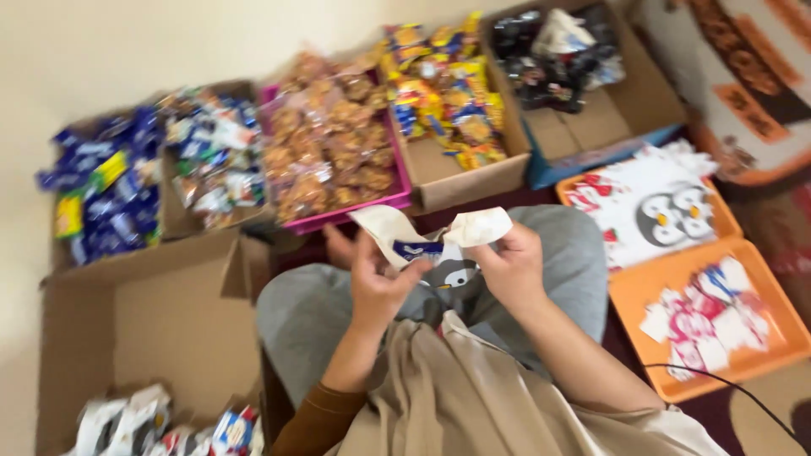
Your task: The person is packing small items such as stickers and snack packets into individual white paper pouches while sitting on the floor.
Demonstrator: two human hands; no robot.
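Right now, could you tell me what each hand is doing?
Left hand: closed on the small white bag.
Right hand: closed on the same bag.

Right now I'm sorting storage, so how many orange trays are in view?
2: one orange tray at the right holds penguin-print bags; the second orange tray, nearer, holds small red-and-white packets. Others may lie outside the frame.

- Single head view, worn on the person's head, looks steeply down and forward over the lap.
- Close range: hands mid-frame, knees just beyond.
- Snack boxes (329,143) span 10 to 1 o'clock; orange trays (760,295) at 3 o'clock.
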